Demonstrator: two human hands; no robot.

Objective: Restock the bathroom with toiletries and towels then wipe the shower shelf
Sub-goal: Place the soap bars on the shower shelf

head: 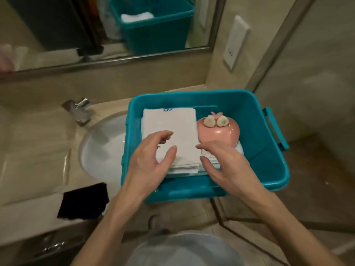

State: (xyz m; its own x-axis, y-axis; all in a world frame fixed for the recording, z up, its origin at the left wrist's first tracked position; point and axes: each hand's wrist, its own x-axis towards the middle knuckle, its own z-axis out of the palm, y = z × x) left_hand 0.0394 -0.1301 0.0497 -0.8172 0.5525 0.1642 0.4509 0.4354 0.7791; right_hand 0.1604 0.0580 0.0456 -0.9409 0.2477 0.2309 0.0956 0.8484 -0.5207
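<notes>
Both hands are loosely spread and hold nothing. The left hand [151, 152] curves its fingers [163, 135] over the near half of the folded white towels [169, 123], and the right hand [226, 164] hovers at the stack's near right corner; I cannot tell whether either touches the cloth. The stack lies under and beyond the fingertips, long axis running away from the person, so the hands flank its near short end. Just past the right fingertips sits a pink dish [219, 133], all inside the teal bin [249, 112]. The left hand looks better placed to lift.
</notes>
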